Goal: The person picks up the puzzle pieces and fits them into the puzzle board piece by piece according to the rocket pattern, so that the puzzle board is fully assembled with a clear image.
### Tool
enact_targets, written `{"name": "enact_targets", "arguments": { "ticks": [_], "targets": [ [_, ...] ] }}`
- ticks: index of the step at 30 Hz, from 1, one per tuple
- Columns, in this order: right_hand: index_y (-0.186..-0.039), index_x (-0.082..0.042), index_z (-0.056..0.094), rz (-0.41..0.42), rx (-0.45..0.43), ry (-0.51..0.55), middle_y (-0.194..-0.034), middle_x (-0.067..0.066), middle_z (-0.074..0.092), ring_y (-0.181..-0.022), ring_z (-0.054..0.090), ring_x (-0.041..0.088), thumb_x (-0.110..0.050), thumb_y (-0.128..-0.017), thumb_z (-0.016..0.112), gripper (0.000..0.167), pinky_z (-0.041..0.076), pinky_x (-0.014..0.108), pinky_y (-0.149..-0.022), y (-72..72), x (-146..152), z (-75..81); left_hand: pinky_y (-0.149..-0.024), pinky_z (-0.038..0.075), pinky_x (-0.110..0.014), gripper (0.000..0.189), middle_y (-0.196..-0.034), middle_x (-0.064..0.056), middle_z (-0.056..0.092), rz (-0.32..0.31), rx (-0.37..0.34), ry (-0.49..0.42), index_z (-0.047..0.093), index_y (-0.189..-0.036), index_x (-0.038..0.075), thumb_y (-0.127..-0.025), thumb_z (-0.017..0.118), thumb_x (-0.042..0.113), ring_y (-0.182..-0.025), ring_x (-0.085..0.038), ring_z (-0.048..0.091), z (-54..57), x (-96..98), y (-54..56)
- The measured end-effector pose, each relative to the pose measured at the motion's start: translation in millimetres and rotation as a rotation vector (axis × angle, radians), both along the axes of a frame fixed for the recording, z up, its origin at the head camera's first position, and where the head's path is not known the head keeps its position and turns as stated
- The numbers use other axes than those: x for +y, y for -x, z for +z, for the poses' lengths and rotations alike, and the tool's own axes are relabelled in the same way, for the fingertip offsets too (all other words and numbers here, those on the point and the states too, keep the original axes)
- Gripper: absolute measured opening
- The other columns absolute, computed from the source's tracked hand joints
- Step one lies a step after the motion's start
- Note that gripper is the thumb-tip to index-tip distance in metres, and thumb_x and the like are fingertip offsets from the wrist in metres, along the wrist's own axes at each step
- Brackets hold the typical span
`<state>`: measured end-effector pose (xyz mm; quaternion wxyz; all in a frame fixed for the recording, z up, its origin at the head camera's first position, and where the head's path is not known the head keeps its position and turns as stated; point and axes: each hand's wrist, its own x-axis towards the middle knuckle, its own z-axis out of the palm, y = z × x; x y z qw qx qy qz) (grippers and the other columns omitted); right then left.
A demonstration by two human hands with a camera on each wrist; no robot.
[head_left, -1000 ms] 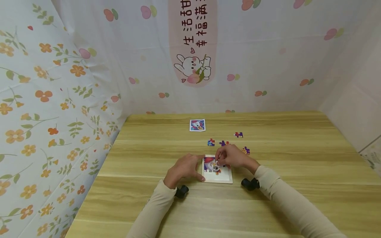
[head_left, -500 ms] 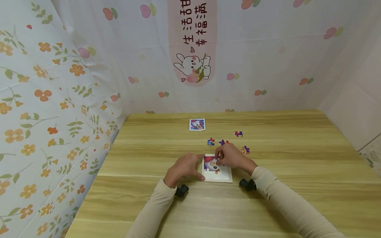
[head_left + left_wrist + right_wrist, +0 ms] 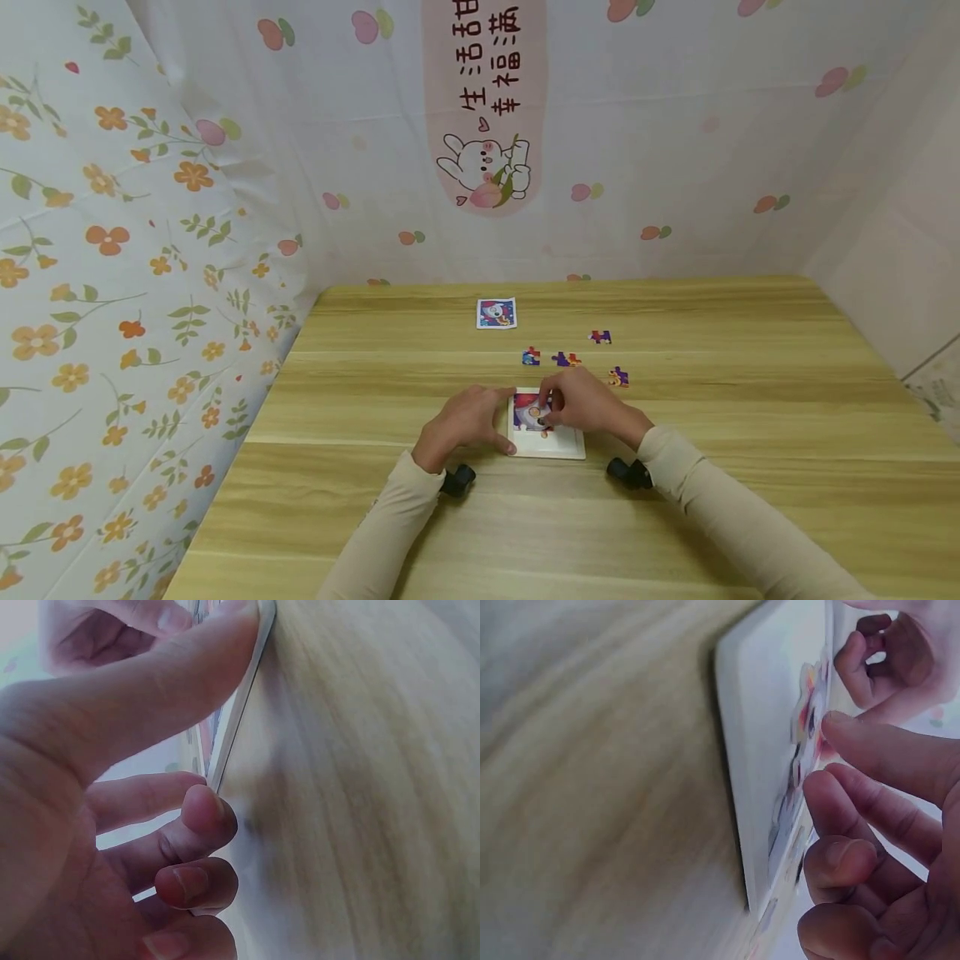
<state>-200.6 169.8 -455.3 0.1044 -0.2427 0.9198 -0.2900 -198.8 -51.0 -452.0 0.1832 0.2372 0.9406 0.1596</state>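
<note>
A white-framed jigsaw board [image 3: 551, 447] lies on the table, its upper left filled with joined pieces [image 3: 527, 414] of a cartoon picture. My left hand [image 3: 467, 419] holds the board's left side, thumb at the near corner and index finger at the far one. In the left wrist view the thumb [image 3: 172, 690] lies along the board's edge. My right hand [image 3: 587, 402] reaches over the board's right half, thumb and fingers pinching at a puzzle piece [image 3: 808, 705] among those in the board. Its fingers partly hide the piece.
Several loose puzzle pieces lie beyond the board, among them a blue and red one [image 3: 531, 357] and a purple one [image 3: 619, 377]. A small picture card [image 3: 497, 313] lies farther back. Patterned cloth [image 3: 360, 167] hangs behind the wooden table [image 3: 337, 400].
The right hand has shifted slightly over the board, its thumb now lower and covering more of the piece with the orange edge. The left hand stays in place on the board.
</note>
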Motion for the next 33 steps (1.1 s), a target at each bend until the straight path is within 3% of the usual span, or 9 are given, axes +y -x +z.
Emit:
{"name": "enact_targets", "arguments": {
  "ticks": [13, 25, 30, 33],
  "targets": [
    [-0.094, -0.013, 0.076, 0.018, 0.118, -0.086, -0.072, -0.004, 0.063, -0.064, 0.049, 0.007, -0.017, -0.080, 0.085, 0.017, 0.042, 0.020, -0.058, -9.6, -3, 1.1, -0.057, 0.027, -0.026, 0.090, -0.069, 0.004, 0.037, 0.008, -0.013, -0.006, 0.052, -0.148, 0.015, -0.071, 0.091, 0.040, -0.065, -0.013, 0.037, 2.5, 0.2, -1.8],
    [-0.096, -0.013, 0.075, 0.028, 0.079, -0.071, -0.073, -0.005, 0.061, -0.065, 0.049, 0.007, -0.016, -0.079, 0.085, 0.020, 0.042, 0.019, -0.059, -10.4, -1, 1.9, -0.058, 0.026, -0.027, 0.090, -0.068, 0.004, 0.038, 0.013, -0.013, -0.016, 0.052, -0.148, 0.015, -0.070, 0.092, 0.038, -0.067, -0.014, 0.035, 1.6, -0.3, -1.8],
    [-0.098, -0.012, 0.075, 0.030, 0.042, -0.056, -0.075, -0.005, 0.062, -0.067, 0.051, 0.009, -0.014, -0.084, 0.081, 0.016, 0.044, 0.020, -0.060, -3.2, 6, 3.8, -0.057, 0.026, -0.026, 0.090, -0.067, 0.004, 0.035, 0.010, -0.010, -0.015, 0.052, -0.147, 0.014, -0.070, 0.092, 0.038, -0.065, -0.013, 0.034, 1.0, -0.2, -1.4],
    [-0.099, -0.012, 0.074, 0.015, 0.038, -0.058, -0.075, -0.005, 0.063, -0.066, 0.051, 0.009, -0.014, -0.085, 0.080, 0.015, 0.043, 0.021, -0.059, 3.9, 13, 7.0, -0.057, 0.028, -0.027, 0.090, -0.068, 0.001, 0.040, 0.011, -0.014, -0.011, 0.052, -0.148, 0.015, -0.070, 0.092, 0.038, -0.066, -0.013, 0.037, 0.9, 0.2, -1.3]
  ]
}}
